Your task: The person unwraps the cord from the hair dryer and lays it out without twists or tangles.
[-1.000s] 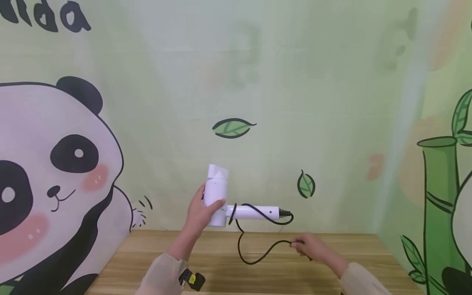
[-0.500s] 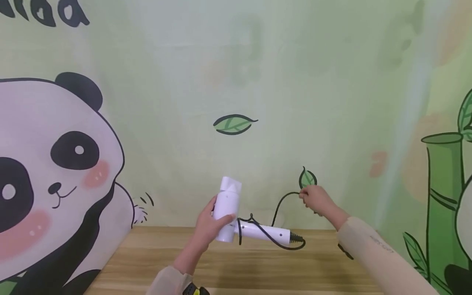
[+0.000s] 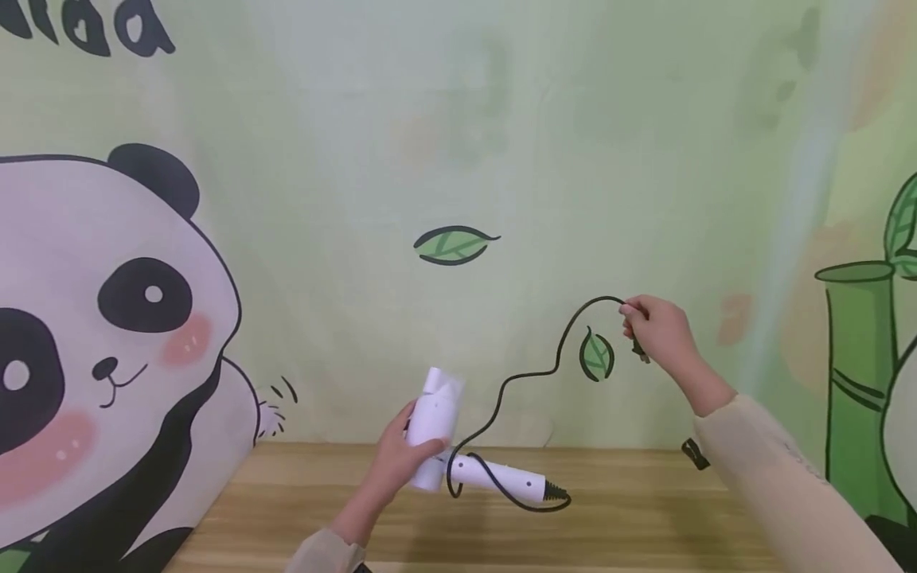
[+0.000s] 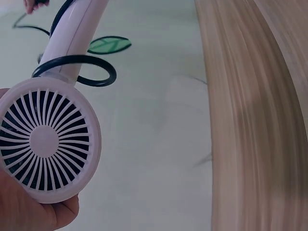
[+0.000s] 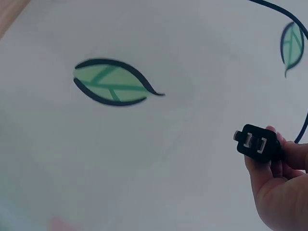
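A white hair dryer [image 3: 433, 422] is held above the table by my left hand [image 3: 397, 454], its thumb across the barrel. Its handle [image 3: 501, 476] points right and slightly down. In the left wrist view the round vented grille [image 4: 44, 140] faces the camera. The black power cord [image 3: 530, 374] loops around the handle, then rises in a wavy line to my right hand [image 3: 662, 334]. That hand grips the cord's plug end, up and to the right of the dryer. The black plug [image 5: 257, 142] shows clearly between the fingers in the right wrist view.
A wooden table [image 3: 301, 485] lies below both hands. Close behind it hangs a pale green backdrop [image 3: 344, 239] printed with a panda, leaves and bamboo.
My right hand has risen and moved right, drawing a longer stretch of cord away from the handle. My left hand and the hair dryer have come down, with the handle now tilted downward.
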A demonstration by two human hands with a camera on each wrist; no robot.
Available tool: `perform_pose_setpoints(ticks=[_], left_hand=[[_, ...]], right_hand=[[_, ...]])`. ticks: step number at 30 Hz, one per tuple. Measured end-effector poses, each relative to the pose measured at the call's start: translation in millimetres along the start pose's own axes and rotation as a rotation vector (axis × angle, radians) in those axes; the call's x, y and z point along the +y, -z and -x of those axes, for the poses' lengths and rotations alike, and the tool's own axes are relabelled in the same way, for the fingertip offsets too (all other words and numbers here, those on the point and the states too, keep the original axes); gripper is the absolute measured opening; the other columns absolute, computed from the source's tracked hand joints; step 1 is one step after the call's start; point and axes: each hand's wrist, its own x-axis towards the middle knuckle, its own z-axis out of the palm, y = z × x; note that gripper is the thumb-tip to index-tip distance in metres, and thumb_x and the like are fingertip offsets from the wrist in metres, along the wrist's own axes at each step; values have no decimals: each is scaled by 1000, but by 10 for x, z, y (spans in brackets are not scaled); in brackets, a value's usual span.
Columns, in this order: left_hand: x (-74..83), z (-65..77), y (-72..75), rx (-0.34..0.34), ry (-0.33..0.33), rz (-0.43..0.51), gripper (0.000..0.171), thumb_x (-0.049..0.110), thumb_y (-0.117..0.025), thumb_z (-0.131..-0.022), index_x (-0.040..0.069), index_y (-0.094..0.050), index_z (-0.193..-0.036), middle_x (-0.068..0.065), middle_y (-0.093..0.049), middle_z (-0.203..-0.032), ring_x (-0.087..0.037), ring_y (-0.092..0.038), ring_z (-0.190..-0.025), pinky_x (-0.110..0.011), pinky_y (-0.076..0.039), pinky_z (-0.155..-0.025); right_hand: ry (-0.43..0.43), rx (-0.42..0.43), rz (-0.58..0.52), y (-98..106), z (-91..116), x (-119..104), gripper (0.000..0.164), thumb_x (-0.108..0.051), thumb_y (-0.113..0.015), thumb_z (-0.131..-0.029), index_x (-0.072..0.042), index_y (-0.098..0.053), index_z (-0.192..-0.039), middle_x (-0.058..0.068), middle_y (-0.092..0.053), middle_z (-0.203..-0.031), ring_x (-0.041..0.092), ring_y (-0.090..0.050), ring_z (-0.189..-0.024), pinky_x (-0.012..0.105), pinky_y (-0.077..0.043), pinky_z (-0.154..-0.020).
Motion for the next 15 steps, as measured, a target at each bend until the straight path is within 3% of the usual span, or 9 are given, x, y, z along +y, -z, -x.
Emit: perform_pose_setpoints(ticks=[5, 8, 11, 15], left_hand=[[-183, -50, 114, 55, 3, -38, 86, 15, -79, -78, -4, -41, -152, -31, -59, -134, -36, -65, -103, -47, -61, -79], [-272, -107, 198, 108, 10, -65, 86, 15, -79, -79, -6, -39, -152, -33, -58, -135, -39, -64, -105, -48, -61, -79], [-323, -186, 281, 160, 24, -89, 86, 17, -78, -80, -6, -37, -153, -34, -55, -139, -43, -62, -111, -52, -61, -83], [-328, -283, 381, 212, 38, -115, 87, 20, -77, -83, -6, -34, -154, -35, -53, -141, -46, -60, -116, -55, -60, -88]], right_hand=[[79, 128, -12, 242, 164, -5, 32, -18, -52, -107, 10, -65, -114, 24, -71, -93, -7, -55, -67, 16, -50, -54], [126, 168, -36, 365, 302, -3, 32, -18, -53, -106, 10, -66, -114, 19, -73, -89, -15, -55, -69, 6, -50, -62], [157, 179, -39, 469, 464, 20, 32, -19, -54, -106, 9, -67, -113, -5, -71, -80, -17, -55, -71, 3, -48, -65], [206, 190, -7, 592, 671, 88, 28, -18, -55, -105, 7, -68, -109, -32, -57, -75, -16, -55, -72, 7, -47, -61]])
